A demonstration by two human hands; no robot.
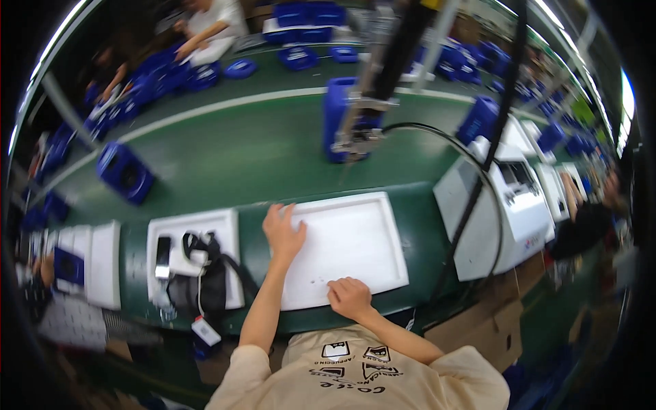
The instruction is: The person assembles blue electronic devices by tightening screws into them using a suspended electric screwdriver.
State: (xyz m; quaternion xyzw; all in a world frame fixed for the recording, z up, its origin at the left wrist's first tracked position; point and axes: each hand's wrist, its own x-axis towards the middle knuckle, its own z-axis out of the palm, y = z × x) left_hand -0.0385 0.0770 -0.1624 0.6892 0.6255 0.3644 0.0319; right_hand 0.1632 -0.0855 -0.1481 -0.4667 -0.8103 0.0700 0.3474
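Observation:
In front of me a shallow white foam tray (355, 239) with a raised rim lies on the green work surface. My left hand (284, 232) is at its far left corner, with thumb and fingers apart and nothing between them. Near the front rim my right hand (350, 298) rests with its fingers curled in, and what they hold, if anything, is hidden. A few small dark specks (318, 280) lie on the tray just left of that hand.
A metal tool head (359, 133) hangs beyond the tray, before a blue plastic housing (335, 113). Left stands another foam tray (157, 273) with a phone and black bag. A white machine (488, 212) is at right, with a black cable (471, 198) hanging before it. People work around.

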